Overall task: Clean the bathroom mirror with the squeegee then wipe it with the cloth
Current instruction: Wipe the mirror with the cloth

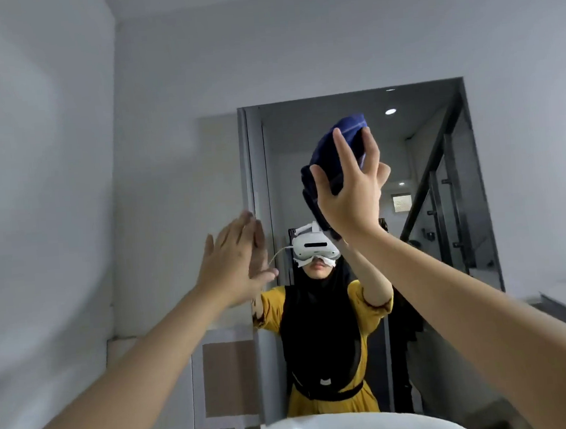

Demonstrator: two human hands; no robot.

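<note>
Fingers of the right hand (pixel 350 189): spreading wide and curling over a bunched dark blue cloth (pixel 340 146), pinning it flat to the glass, probably so that the whole palm drives the wipe and not just the tips.
Fingers of the left hand (pixel 234 254): lying straight and together, holding nothing, the palm pressing at the left edge of the mirror, apparently steadying the body while the other arm is reaching up.
White rounded basin rim (pixel 356 427): sitting nearest, along the bottom edge of the view, directly below the mirror; both forearms are stretching out over it.
Brown and white checked wall tiles (pixel 229 379): running beside the basin, under the mirror's lower left corner.
Frameless rectangular bathroom mirror (pixel 441 203): hanging on the grey wall; the cloth is working in its upper middle, nearer the top edge than the bottom.
Reflection: showing a person in a yellow top and a white headset, with dark stair rails behind.
Squeegee: not appearing anywhere in view.
Stage, as I judge it: the cloth wipe is under way, so the squeegee pass is most likely finished.
Remaining: the lower half and the right edge are probably waiting for the cloth.
Risk: the loose cloth tail is hanging below the palm and may drag streaks.
</note>
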